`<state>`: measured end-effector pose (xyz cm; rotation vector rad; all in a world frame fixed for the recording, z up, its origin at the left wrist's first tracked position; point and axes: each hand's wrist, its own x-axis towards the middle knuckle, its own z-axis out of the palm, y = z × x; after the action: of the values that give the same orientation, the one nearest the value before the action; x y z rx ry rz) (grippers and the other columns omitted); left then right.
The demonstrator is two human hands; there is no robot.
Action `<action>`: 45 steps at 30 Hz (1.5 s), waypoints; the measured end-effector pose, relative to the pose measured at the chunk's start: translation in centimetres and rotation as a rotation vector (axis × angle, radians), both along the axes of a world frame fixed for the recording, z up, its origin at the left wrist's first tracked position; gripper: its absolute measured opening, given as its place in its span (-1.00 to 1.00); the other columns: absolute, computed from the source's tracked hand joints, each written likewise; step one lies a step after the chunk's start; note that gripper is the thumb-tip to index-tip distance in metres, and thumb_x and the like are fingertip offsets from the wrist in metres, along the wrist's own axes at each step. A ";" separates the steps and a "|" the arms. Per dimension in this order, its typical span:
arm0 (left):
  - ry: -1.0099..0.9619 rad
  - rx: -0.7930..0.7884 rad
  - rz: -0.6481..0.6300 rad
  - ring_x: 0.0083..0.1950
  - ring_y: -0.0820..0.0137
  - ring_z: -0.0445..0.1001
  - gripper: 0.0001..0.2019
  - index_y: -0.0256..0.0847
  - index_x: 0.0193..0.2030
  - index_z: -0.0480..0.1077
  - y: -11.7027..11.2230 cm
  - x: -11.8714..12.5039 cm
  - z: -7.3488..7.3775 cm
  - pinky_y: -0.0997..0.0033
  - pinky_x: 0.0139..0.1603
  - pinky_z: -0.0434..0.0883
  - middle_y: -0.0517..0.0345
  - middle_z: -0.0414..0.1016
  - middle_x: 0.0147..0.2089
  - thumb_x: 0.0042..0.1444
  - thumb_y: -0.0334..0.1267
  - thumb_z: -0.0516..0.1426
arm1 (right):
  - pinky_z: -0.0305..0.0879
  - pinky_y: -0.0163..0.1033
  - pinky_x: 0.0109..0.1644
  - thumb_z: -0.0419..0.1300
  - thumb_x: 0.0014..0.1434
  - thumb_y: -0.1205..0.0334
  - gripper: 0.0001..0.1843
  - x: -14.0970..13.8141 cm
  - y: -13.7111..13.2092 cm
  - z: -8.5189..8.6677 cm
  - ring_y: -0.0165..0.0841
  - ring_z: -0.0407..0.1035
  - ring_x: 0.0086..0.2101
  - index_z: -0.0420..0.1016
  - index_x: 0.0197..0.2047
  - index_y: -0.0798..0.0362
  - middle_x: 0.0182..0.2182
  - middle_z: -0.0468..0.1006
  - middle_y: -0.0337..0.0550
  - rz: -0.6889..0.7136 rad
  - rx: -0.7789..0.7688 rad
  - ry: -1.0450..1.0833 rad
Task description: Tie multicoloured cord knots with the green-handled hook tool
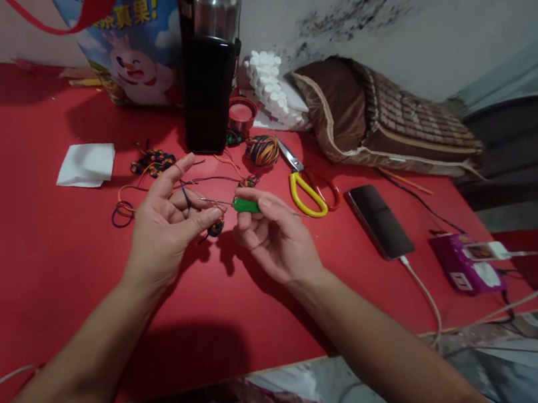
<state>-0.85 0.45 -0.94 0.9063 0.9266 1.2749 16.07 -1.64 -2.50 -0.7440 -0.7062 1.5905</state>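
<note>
My left hand [165, 220] pinches a small dark-and-orange crocheted piece [215, 226] between thumb and fingers, and a dark strand loops round its raised index finger. A crochet hook with a green handle [245, 205] is gripped in my right hand [278, 234]; its thin metal shaft points left, over the crocheted piece. Whether the tip has caught the yarn is too small to tell. Behind the hands, multicoloured yarn trails across the red table toward a yarn ball [262, 150]. A bunched dark-and-orange crocheted strip [155, 162] lies beyond my left hand.
Scissors with yellow and red handles [308, 193] lie right of my right hand, near a cabled phone [380, 221]. A black phone [211, 95] leans upright before a bottle [215, 11]. White folded paper [86, 165], a printed bag [135, 53] and a brown cushion [387, 110] lie around.
</note>
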 end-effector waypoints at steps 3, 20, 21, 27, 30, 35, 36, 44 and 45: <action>0.048 0.008 0.040 -0.37 0.42 0.60 -0.25 -0.12 0.32 0.48 -0.2 0.2 0.4 0.44 -0.26 0.61 0.31 0.56 -0.39 -0.05 -0.45 0.50 | 0.43 -0.34 -0.43 0.31 0.28 0.14 -0.78 -0.1 -0.1 0.3 -0.48 0.43 -0.56 0.73 -0.07 -0.03 -0.45 0.67 -0.27 -0.024 0.015 -0.033; -0.082 -0.094 -0.046 -0.39 0.48 0.60 -0.31 -0.21 0.33 0.42 -0.9 1.0 0.4 0.52 -0.29 0.54 0.33 0.60 -0.38 0.03 -0.48 0.40 | 0.54 0.00 0.07 0.18 0.51 0.18 -0.64 -1.4 -2.8 -0.2 -0.23 0.55 -0.12 0.65 0.25 -0.27 -0.05 0.71 -0.12 -0.309 0.497 -0.779; -0.109 -0.111 -0.060 -0.40 0.49 0.58 -0.31 -0.22 0.33 0.43 -0.8 0.9 0.5 0.53 -0.31 0.53 0.32 0.60 -0.39 0.01 -0.48 0.40 | 0.54 0.01 0.08 0.17 0.51 0.19 -0.62 -1.2 -2.8 -0.2 -0.23 0.56 -0.11 0.63 0.28 -0.28 -0.03 0.71 -0.12 -0.293 0.534 -0.774; -0.057 -0.117 -0.106 -0.40 0.43 0.58 -0.29 -0.21 0.28 0.51 0.1 -0.5 1.1 0.49 -0.35 0.53 0.27 0.61 -0.39 -0.07 -0.47 0.48 | 0.58 0.01 -0.06 0.16 0.52 0.11 -0.62 0.2 -2.1 -0.4 -0.25 0.54 -0.25 0.61 0.31 -0.25 -0.19 0.68 -0.13 -0.159 0.539 -0.699; 0.002 -0.083 -0.122 -0.39 0.40 0.61 -0.29 -0.23 0.28 0.53 0.4 -1.0 1.2 0.47 -0.33 0.55 0.23 0.62 -0.40 -0.08 -0.44 0.50 | 0.58 -0.01 -0.12 0.18 0.52 0.10 -0.64 0.5 -2.0 -0.2 -0.28 0.51 -0.32 0.63 0.28 -0.23 -0.21 0.68 -0.13 -0.140 0.507 -0.659; 0.017 -0.064 -0.137 -0.39 0.38 0.61 -0.31 -0.21 0.25 0.55 0.7 -1.3 1.4 0.45 -0.34 0.57 0.20 0.65 -0.39 -0.09 -0.46 0.49 | 0.55 -0.04 -0.21 0.21 0.50 0.09 -0.68 0.8 -2.0 0.2 -0.31 0.47 -0.38 0.68 0.21 -0.21 -0.25 0.68 -0.14 -0.134 0.481 -0.625; 0.010 -0.071 -0.137 -0.39 0.39 0.61 -0.31 -0.20 0.24 0.56 0.8 -1.3 1.4 0.46 -0.35 0.56 0.20 0.64 -0.39 -0.10 -0.47 0.49 | 0.54 -0.05 -0.21 0.21 0.50 0.08 -0.69 0.9 -1.9 0.2 -0.31 0.47 -0.39 0.69 0.20 -0.21 -0.25 0.68 -0.14 -0.138 0.477 -0.619; -0.060 -0.122 -0.225 -0.47 0.41 0.57 -0.31 -0.19 0.22 0.58 1.2 -2.2 1.3 0.46 -0.41 0.54 0.23 0.59 -0.42 -0.13 -0.46 0.51 | 0.49 -0.12 -0.31 0.28 0.44 0.06 -0.74 1.8 -1.7 0.7 -0.29 0.47 -0.37 0.77 0.08 -0.22 -0.30 0.67 -0.13 -0.134 0.428 -0.556; -0.065 -0.123 -0.243 -0.48 0.41 0.56 -0.33 -0.19 0.20 0.60 1.2 -2.3 1.3 0.46 -0.42 0.53 0.23 0.59 -0.43 -0.13 -0.45 0.51 | 0.49 -0.13 -0.32 0.28 0.43 0.06 -0.75 2.0 -1.7 0.9 -0.30 0.47 -0.38 0.78 0.06 -0.21 -0.31 0.67 -0.13 -0.136 0.419 -0.553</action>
<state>-3.19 1.70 0.34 0.8478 0.8077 1.0231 18.06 -3.32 -1.63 -0.8988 -1.3126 1.0577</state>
